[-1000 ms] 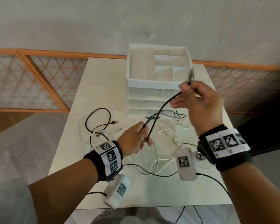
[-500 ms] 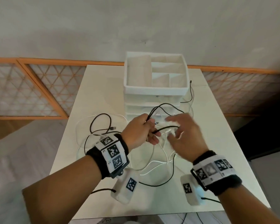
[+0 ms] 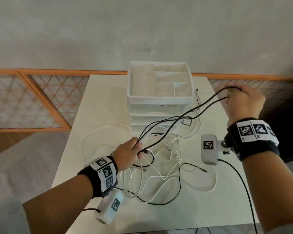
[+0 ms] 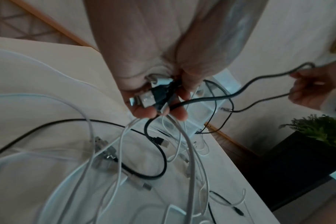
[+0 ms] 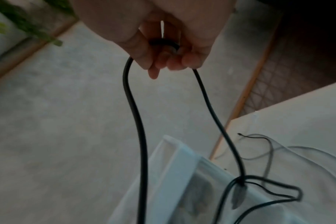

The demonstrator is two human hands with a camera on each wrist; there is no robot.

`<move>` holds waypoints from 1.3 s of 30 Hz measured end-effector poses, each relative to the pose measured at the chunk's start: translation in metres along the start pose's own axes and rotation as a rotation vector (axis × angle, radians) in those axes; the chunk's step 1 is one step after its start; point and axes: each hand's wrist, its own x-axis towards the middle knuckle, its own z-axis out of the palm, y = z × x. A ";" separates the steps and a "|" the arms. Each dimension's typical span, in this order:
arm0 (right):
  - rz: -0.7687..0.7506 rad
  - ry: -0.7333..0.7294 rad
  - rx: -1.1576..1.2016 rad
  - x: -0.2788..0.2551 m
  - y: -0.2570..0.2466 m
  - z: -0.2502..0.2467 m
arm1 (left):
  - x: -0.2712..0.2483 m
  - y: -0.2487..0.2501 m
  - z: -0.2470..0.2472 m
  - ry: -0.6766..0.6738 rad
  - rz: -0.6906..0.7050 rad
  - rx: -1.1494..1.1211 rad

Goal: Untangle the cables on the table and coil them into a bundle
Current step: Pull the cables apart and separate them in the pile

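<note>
A tangle of black and white cables point(image 3: 161, 159) lies on the white table point(image 3: 105, 92). My left hand point(image 3: 134, 149) point(image 4: 159, 104) grips a bunch of cable ends just above the tangle: a black USB plug point(image 4: 153, 97), a white plug and several strands. A black cable point(image 3: 184, 114) point(image 5: 134, 106) runs from that bunch up to the right. My right hand point(image 3: 240, 97) point(image 5: 171, 57) holds its looped bend, raised past the table's right edge. Both legs of the loop hang taut towards the left hand.
A white drawer organiser point(image 3: 159, 97) with an open compartmented top stands at the back middle of the table, right behind the cables. An orange lattice rail point(image 3: 41, 98) runs along the wall. A potted plant point(image 4: 320, 128) stands right of the table.
My right hand went from close to the left hand out to the far right and up, drawing a loop of black cable with it. The left hand stayed low over the tangle, still gripping.
</note>
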 end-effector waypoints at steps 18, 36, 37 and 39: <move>-0.457 -0.414 -0.457 -0.049 0.020 0.029 | -0.005 0.069 -0.042 -0.002 0.177 -0.333; 0.129 -0.315 -0.575 0.009 0.064 0.009 | -0.008 0.017 -0.059 0.045 -0.004 -0.216; 0.113 -0.330 -0.513 0.013 0.059 0.013 | -0.007 0.018 -0.056 0.048 0.003 -0.185; 0.013 -0.359 -0.378 0.022 0.039 0.020 | -0.005 0.019 -0.049 0.056 0.004 -0.150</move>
